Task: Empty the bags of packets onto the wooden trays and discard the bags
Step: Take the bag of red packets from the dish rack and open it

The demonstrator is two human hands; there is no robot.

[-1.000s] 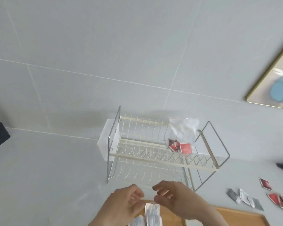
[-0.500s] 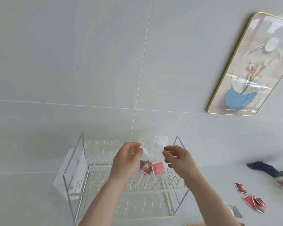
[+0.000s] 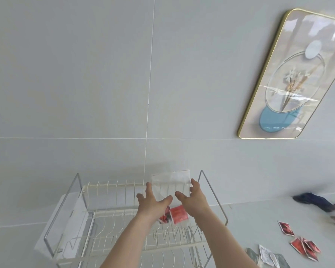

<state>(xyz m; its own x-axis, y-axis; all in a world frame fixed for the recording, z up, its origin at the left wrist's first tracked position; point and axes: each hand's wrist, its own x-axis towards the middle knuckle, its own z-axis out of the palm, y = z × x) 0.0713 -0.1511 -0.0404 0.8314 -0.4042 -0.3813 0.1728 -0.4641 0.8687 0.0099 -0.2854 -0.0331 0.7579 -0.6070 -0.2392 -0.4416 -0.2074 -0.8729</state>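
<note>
Both hands have reached further out since half a second ago, from pinching height in front of the bag to either side of it on the upper tier of the rack, and the view has tipped a little more toward the wall.

From the head camera, the left hand (image 3: 151, 204) has its fingers spread and mostly straight, its thumb stretched toward the middle across the lower front of the clear bag (image 3: 170, 185); its fingertips reach the bag's left edge, though whether they press it cannot be told. The right hand (image 3: 193, 200) mirrors it, fingers extended up along the bag's right edge and thumb pointing inward, not curled round anything. The bag stands upright in the wire dish rack (image 3: 124, 219), near the rack's right end, leaning among the upper tier's prongs. Red packets (image 3: 177, 214) sit in the bag's bottom, just below the two thumbs and partly hidden by the left wrist.

The rack stands on the pale worktop (image 3: 259, 219) against the tiled wall. Toward the worktop's right edge lie loose red packets (image 3: 302, 246), and nearer the front some grey and white packets (image 3: 269, 258). A dark cloth (image 3: 313, 204) lies further back on the right. A gold-framed picture (image 3: 294, 78) hangs on the wall above.
</note>
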